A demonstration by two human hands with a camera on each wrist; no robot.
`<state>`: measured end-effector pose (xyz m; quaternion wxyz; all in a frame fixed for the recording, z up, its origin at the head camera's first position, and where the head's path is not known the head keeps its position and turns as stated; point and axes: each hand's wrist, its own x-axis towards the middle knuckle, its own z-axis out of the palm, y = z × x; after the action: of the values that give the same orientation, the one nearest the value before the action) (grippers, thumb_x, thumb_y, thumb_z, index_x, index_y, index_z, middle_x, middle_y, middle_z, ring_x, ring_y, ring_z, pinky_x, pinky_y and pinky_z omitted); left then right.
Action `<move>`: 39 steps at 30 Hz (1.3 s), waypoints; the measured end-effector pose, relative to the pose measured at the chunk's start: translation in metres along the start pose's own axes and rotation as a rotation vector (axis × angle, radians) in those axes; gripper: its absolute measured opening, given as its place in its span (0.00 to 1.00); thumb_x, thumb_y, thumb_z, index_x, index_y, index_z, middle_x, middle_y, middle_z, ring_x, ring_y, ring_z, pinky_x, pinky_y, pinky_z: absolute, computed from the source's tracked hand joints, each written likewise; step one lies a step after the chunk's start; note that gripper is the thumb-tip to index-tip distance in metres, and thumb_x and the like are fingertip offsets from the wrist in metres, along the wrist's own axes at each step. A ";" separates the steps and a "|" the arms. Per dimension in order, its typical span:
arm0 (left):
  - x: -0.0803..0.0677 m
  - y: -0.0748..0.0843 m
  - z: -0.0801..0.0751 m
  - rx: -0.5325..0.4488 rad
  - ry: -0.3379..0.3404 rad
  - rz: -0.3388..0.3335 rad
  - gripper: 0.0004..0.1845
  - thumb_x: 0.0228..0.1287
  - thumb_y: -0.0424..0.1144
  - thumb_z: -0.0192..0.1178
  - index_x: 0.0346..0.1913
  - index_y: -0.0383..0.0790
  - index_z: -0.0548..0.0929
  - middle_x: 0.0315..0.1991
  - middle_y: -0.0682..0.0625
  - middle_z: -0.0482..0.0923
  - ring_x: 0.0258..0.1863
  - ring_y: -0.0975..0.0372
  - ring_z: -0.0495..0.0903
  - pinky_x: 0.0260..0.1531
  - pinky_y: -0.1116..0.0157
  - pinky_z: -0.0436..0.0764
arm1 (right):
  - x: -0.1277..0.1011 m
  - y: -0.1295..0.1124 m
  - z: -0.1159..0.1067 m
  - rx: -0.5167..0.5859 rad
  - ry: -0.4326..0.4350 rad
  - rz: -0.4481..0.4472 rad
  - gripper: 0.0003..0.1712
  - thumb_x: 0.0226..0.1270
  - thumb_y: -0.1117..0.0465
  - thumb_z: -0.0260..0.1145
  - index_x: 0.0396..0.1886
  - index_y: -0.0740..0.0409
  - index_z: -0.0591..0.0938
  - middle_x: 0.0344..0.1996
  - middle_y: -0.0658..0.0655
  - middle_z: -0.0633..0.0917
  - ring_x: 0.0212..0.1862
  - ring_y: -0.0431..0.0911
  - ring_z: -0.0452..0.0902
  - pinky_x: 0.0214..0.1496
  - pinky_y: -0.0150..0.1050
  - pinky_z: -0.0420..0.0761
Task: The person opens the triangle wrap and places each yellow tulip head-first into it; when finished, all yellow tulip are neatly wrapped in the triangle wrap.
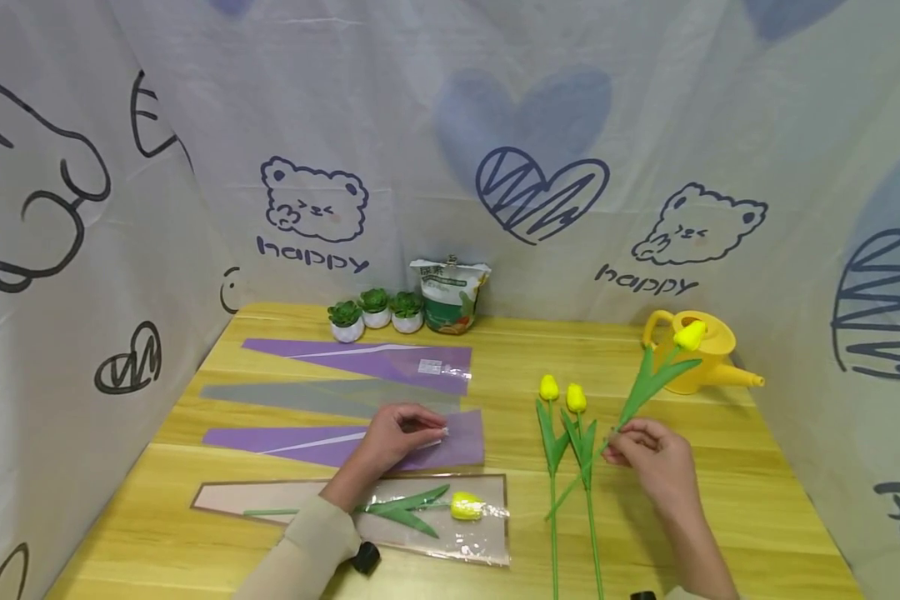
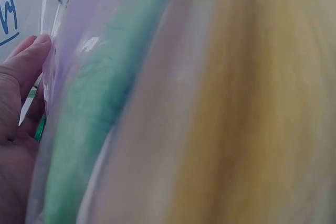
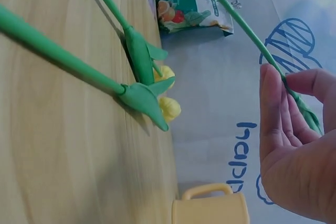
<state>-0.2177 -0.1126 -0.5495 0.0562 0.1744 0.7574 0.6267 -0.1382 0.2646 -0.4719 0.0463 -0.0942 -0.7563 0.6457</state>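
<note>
My right hand (image 1: 656,467) pinches the green stem of a yellow artificial tulip (image 1: 690,336), lifted and tilted with its bloom up to the right. In the right wrist view, thumb and fingers meet on that stem just below the leaves. My left hand (image 1: 399,437) is over the nearer purple flower sleeve (image 1: 461,450), its fingertips pinching the clear film (image 2: 48,72). Below that arm lies a pinkish flower sleeve (image 1: 487,492) with a yellow tulip (image 1: 465,506) inside, partly hidden by the forearm. Two more tulips (image 1: 576,398) lie side by side left of my right hand.
Further back lie a grey sleeve (image 1: 285,396) and another purple sleeve (image 1: 390,360). Small potted succulents (image 1: 375,308) and a green-white bag (image 1: 452,300) stand along the back edge. A yellow watering can (image 1: 708,362) stands at the back right, behind the lifted tulip.
</note>
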 end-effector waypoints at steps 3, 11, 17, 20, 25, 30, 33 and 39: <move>0.000 -0.002 0.001 -0.001 0.000 0.006 0.12 0.59 0.33 0.76 0.45 0.35 0.91 0.42 0.40 0.90 0.35 0.67 0.88 0.38 0.70 0.86 | 0.001 -0.001 0.003 0.049 0.036 -0.010 0.08 0.70 0.72 0.67 0.43 0.75 0.80 0.25 0.50 0.90 0.30 0.42 0.89 0.39 0.37 0.89; -0.001 -0.006 0.002 -0.012 -0.017 0.031 0.12 0.59 0.30 0.75 0.45 0.33 0.90 0.41 0.37 0.90 0.34 0.68 0.87 0.36 0.70 0.86 | 0.002 0.001 0.014 0.102 0.097 -0.036 0.06 0.71 0.72 0.67 0.38 0.75 0.82 0.25 0.53 0.91 0.29 0.43 0.90 0.37 0.36 0.89; -0.002 -0.008 0.003 -0.018 -0.021 0.047 0.11 0.58 0.30 0.76 0.44 0.33 0.90 0.40 0.37 0.90 0.33 0.67 0.87 0.36 0.70 0.86 | 0.004 0.002 0.024 0.161 0.145 -0.074 0.13 0.72 0.69 0.67 0.40 0.82 0.81 0.25 0.56 0.91 0.28 0.42 0.89 0.36 0.36 0.89; -0.003 -0.009 0.004 -0.018 -0.023 0.044 0.11 0.58 0.30 0.76 0.44 0.33 0.91 0.40 0.38 0.90 0.33 0.67 0.87 0.36 0.70 0.86 | 0.005 0.004 0.029 0.191 0.157 -0.083 0.14 0.72 0.69 0.67 0.41 0.83 0.81 0.26 0.57 0.91 0.28 0.42 0.89 0.35 0.36 0.89; -0.002 -0.008 0.004 -0.013 -0.020 0.033 0.11 0.58 0.31 0.76 0.44 0.33 0.91 0.40 0.38 0.90 0.33 0.67 0.86 0.36 0.71 0.85 | 0.006 0.008 0.038 0.174 0.120 -0.069 0.15 0.73 0.68 0.67 0.44 0.82 0.81 0.27 0.54 0.92 0.32 0.44 0.91 0.38 0.37 0.89; -0.003 -0.004 0.006 0.008 -0.012 0.022 0.10 0.58 0.32 0.76 0.43 0.35 0.91 0.40 0.39 0.90 0.34 0.66 0.86 0.36 0.71 0.85 | 0.003 0.012 0.051 0.190 0.074 -0.040 0.15 0.73 0.69 0.67 0.46 0.82 0.80 0.29 0.56 0.92 0.34 0.45 0.91 0.42 0.39 0.89; -0.004 0.000 0.007 0.023 -0.010 0.014 0.10 0.58 0.34 0.76 0.43 0.37 0.91 0.40 0.41 0.90 0.35 0.65 0.86 0.37 0.71 0.85 | 0.003 0.014 0.058 0.196 0.056 -0.028 0.13 0.72 0.71 0.67 0.46 0.83 0.80 0.30 0.57 0.92 0.35 0.45 0.91 0.43 0.38 0.89; -0.004 0.005 0.010 0.040 -0.003 0.013 0.09 0.59 0.35 0.76 0.42 0.39 0.92 0.40 0.44 0.90 0.36 0.64 0.86 0.39 0.70 0.85 | 0.004 0.018 0.074 0.203 0.012 -0.020 0.12 0.71 0.72 0.67 0.46 0.82 0.82 0.32 0.60 0.92 0.35 0.44 0.91 0.43 0.38 0.89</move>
<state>-0.2099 -0.1043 -0.5475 0.0499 0.1812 0.7684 0.6117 -0.1544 0.1963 -0.5015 0.0667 -0.0854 -0.6876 0.7179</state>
